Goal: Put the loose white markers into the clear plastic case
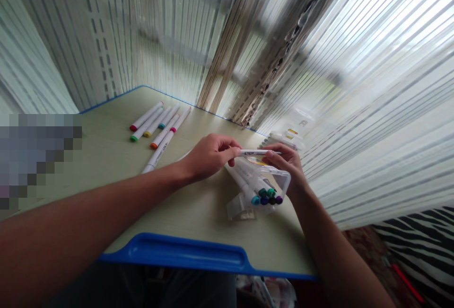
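Above a pale bench (198,218) edged in blue, a white marker (257,153) was held roughly level near both ends. The left hand (216,154) had its grip closed on one end; the right hand (288,160) pinched the other. Just below, a clear plastic case (286,184) held pens (263,200) with teal, blue, black and purple ends. Farther left, more coloured-end pens (165,133) lay on the bench.

Six marker caps (147,134) are seen at left, six other caps (264,200) in one near clear case (286,184), one held marker (253,153).
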`<state>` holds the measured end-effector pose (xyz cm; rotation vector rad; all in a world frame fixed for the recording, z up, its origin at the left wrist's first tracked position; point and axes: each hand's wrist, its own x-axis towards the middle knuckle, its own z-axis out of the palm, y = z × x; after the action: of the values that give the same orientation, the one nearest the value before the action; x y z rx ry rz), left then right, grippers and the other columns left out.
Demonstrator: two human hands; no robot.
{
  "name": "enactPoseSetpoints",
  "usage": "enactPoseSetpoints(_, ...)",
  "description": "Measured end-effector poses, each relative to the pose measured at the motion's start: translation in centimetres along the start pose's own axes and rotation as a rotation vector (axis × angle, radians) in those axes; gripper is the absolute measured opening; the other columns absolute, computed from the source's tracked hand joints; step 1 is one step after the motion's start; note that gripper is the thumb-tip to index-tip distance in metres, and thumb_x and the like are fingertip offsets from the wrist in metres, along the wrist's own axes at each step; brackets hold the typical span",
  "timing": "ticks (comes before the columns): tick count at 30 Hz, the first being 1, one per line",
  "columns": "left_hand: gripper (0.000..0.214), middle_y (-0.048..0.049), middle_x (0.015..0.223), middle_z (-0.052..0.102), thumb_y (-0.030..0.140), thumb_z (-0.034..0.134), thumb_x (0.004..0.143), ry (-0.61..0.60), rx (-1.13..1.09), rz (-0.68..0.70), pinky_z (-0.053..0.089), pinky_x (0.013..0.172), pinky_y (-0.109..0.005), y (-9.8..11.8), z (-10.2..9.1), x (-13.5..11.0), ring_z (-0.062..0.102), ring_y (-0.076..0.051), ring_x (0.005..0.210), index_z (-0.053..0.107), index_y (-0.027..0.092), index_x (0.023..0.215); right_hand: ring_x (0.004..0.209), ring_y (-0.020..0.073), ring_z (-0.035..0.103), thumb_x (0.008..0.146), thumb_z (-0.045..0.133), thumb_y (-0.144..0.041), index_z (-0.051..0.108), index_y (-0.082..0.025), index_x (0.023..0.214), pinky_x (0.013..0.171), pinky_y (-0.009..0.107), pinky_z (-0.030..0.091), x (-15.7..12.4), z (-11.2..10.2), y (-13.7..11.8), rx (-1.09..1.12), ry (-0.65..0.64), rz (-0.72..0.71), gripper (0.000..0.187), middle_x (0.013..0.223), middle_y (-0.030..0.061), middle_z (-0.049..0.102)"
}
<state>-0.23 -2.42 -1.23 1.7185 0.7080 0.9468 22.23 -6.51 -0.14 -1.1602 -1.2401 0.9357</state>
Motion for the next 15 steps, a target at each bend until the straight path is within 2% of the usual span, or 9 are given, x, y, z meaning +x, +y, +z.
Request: enactPoseSetpoints(15,0.03,-0.0028,0.065,0.066,0.033,0.059,0.087,-0.024,0.023,-0.01,0.033,0.045,-0.021,-0.24,0.03,0.04,0.047,-0.009,0.048,0.076,0.009,0.094,0.051,0.01,0.058,0.063,0.091,-0.04,0.078,-0.022,0.079,0.045,0.02,0.046,0.04,-0.36,0.68,0.005,0.001,-0.021,0.027,0.066,0.0012,0.071)
